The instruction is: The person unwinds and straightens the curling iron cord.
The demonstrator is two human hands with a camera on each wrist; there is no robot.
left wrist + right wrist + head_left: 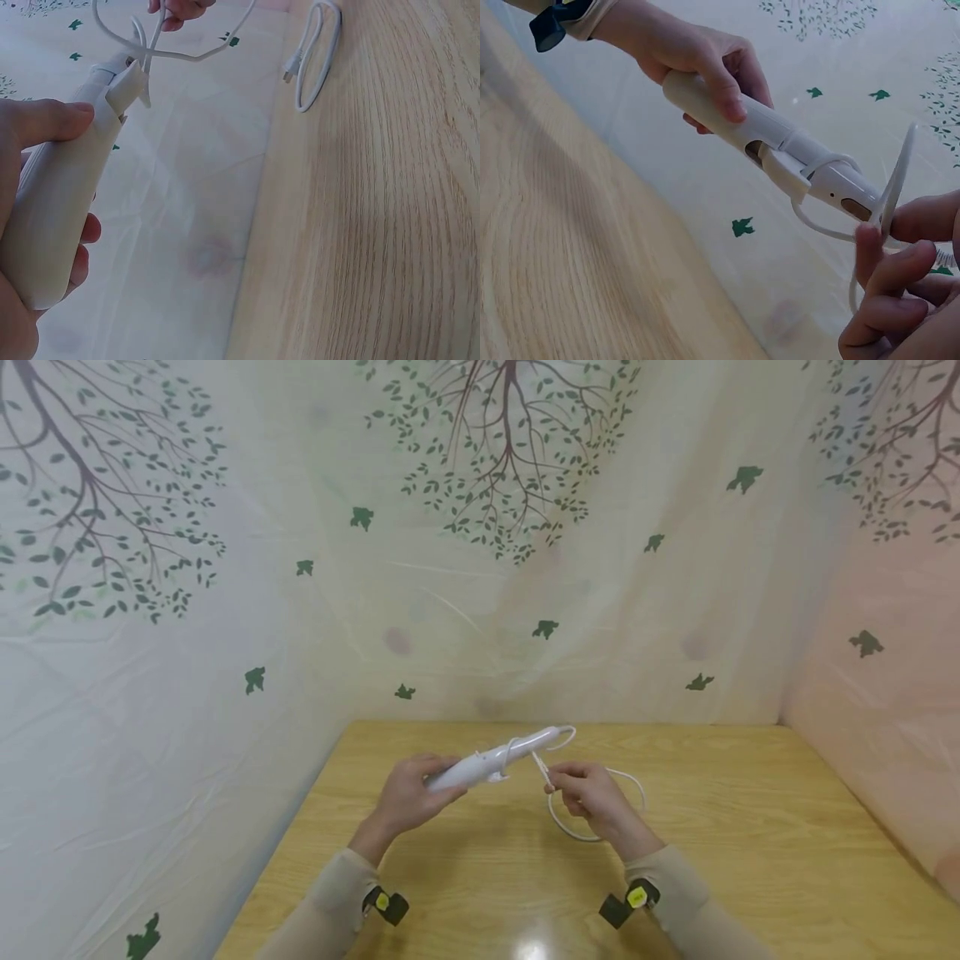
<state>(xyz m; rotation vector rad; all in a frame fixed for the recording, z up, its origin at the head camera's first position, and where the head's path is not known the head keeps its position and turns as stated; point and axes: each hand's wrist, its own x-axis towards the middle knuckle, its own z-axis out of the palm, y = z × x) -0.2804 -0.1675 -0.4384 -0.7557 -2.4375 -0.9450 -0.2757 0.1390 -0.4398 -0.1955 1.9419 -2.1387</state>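
Observation:
A white, wand-shaped hair tool with a lever on its side, which looks like a curling iron [487,764], is held tilted above the table. My left hand [412,789] grips its thick end, thumb along the body in the left wrist view. In the right wrist view the lever [786,171] and a dark oval window [856,209] show on its side. A white cord [573,837] leaves the thin end and crosses round the body. My right hand [592,797] pinches this cord beside the thin end. The plug [292,67] rests on the table with a loop of cord.
The wooden table [750,860] reaches back to a pale curtain [465,652] printed with trees and green leaves. More curtain closes in the left and right sides. Each sleeve carries a small black wrist camera [386,906].

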